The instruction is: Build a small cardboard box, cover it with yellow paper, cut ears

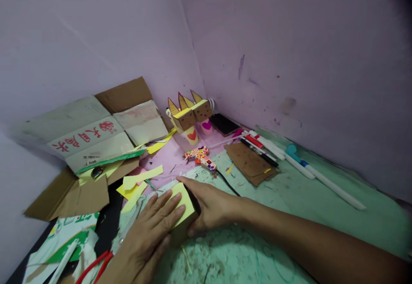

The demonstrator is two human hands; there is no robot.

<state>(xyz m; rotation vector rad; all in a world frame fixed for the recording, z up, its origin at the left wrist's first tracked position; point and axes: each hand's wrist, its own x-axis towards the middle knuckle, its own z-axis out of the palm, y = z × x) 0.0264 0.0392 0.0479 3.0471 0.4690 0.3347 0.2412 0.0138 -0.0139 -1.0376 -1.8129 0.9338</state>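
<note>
A small box [187,221] with pale yellow paper over its top stands between my hands on the green tabletop. My left hand [149,228] lies with stretched fingers flat across the yellow top; its thumb is mostly hidden. From the right side, my right hand [212,206] grips the box, with its fingers round the edge and far face. Red-handled scissors [93,267] lie under and beside my left wrist, their blades pointing away. Cut yellow paper strips [143,177] are scattered just beyond my left hand.
A patterned glue gun [201,157] with a black cord lies ahead. Behind it stand two crowned cardboard figures [189,118] and a phone [223,124]. Unfolded cardboard [96,133] leans at the left wall. Brown cardboard pieces [249,161], markers [260,146] and white sticks [334,187] lie right.
</note>
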